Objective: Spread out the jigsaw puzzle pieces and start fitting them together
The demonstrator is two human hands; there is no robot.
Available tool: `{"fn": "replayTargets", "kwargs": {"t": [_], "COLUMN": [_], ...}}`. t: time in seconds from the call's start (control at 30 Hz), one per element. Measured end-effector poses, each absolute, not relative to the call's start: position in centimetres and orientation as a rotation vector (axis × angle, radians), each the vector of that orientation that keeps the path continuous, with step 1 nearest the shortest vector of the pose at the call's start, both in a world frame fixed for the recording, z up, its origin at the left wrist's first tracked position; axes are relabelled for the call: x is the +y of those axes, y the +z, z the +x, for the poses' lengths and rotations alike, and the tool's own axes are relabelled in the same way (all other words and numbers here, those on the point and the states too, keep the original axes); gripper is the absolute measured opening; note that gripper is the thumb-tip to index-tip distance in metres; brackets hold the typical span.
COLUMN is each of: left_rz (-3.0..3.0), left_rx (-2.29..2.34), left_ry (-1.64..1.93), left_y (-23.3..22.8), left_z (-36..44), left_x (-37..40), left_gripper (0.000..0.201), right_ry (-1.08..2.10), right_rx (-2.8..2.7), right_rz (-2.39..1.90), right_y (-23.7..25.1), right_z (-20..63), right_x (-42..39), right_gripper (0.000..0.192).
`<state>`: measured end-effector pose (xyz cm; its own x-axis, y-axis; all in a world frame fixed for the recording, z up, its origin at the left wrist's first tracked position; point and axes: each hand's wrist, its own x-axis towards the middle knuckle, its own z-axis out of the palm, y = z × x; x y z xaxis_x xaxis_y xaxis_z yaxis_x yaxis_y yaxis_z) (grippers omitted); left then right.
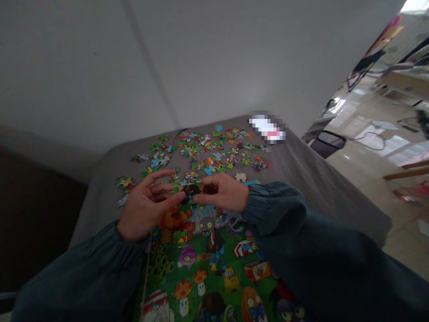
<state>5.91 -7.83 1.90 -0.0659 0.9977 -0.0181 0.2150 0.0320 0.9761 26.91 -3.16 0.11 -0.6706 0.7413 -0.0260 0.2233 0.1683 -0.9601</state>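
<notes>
A colourful cartoon jigsaw picture (214, 273) lies on a grey cloth surface (301, 174) right in front of me. Both my hands meet at its far edge. My left hand (147, 205) and my right hand (223, 192) pinch a small cluster of joined puzzle pieces (190, 188), dark brown and green, between their fingertips just above the picture. Dark teal sleeves cover both forearms. Several loose puzzle pieces (208, 154) are scattered on the cloth beyond my hands.
A blurred white and pink object (268, 127) lies at the far right corner of the cloth. A plain wall rises behind. To the right, the floor shows a dark bin (327, 143), cables and furniture.
</notes>
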Motion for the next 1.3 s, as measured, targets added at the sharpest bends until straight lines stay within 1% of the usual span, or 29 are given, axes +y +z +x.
{"fn": "replayTargets", "kwargs": {"t": [0.23,0.4,0.5,0.67,0.83,0.97,1.1,1.3], "left_rz": [1.334,1.417,1.495,1.590,1.665,1.805,1.925,1.893], "left_rx": [1.437,1.434,1.455,1.437,1.455,1.515,1.532,1.524], "left_ry": [1.055,0.988,1.028,1.109,1.159,1.141,1.102,1.078], "left_y": [2.2,2.4,2.3,1.6,1.2,0.7,0.1,0.1], "left_z": [5.8,6.2,6.3,6.0,5.7,5.3,4.9,4.8], "left_x": [-8.0,-8.1,-8.1,-8.3,-8.4,-8.3,-8.2,-8.2], "left_gripper": [0.074,0.070,0.065,0.056,0.053,0.048,0.044,0.044], "right_ry": [1.502,1.322,1.203,1.154,1.175,1.119,0.982,0.724], "right_rx": [-1.984,-2.083,-2.155,-2.164,-2.090,-2.068,-2.102,-2.174], "right_rz": [-0.963,-1.056,-1.068,-0.995,-0.929,-0.947,-0.978,-0.895], "right_y": [0.5,1.2,1.4,1.1,0.5,0.4,0.6,0.7], "right_z": [26.7,26.5,26.6,26.7,26.7,26.7,26.8,26.7], "right_x": [-3.6,-4.0,-4.1,-4.0,-3.5,-3.3,-3.6,-4.1], "right_gripper": [0.030,0.031,0.028,0.018,0.021,0.023,0.018,0.013]}}
